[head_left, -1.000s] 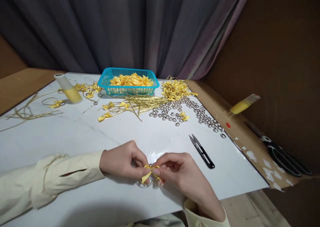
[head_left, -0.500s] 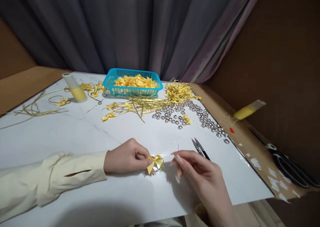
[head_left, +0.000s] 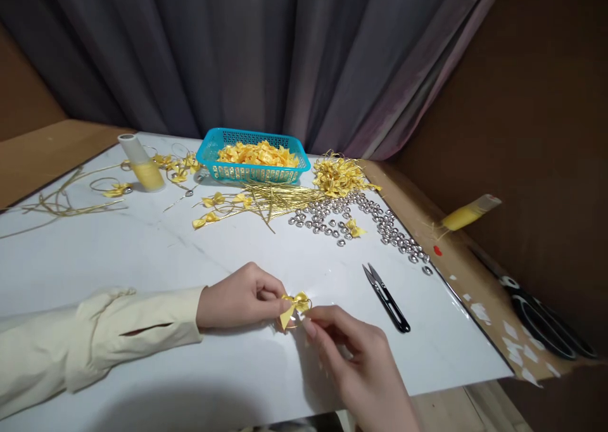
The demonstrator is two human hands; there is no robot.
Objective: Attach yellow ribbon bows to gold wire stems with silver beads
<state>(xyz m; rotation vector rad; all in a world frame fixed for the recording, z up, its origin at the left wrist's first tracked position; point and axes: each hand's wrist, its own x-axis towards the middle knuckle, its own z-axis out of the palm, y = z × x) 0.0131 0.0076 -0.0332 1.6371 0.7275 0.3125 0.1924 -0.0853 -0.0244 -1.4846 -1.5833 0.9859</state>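
Note:
Thumb and fingers of my left hand (head_left: 247,297) pinch a yellow ribbon bow (head_left: 300,303) fixed on a small loop of gold cord, low over the white table. My right hand (head_left: 356,349) is closed in a pinch at the right edge of that loop, its fingertips against or very near the bow. A thin needle showed at these fingers half a second ago; now it is too small or hidden to make out. Black thread snips (head_left: 387,298) lie to the right of my hands.
Behind stand a blue basket (head_left: 209,166) of yellow bows and a thread spool (head_left: 142,166). Gold cords (head_left: 280,199), a pile of corded bows (head_left: 339,175) and many silver beads (head_left: 399,232) lie nearby. At right are another spool (head_left: 470,213), scissors (head_left: 541,318) and paper scraps.
My right hand has moved left and slightly down, from apart to the bow. The snips now show fully. My left hand stays in place with its hold on the bow.

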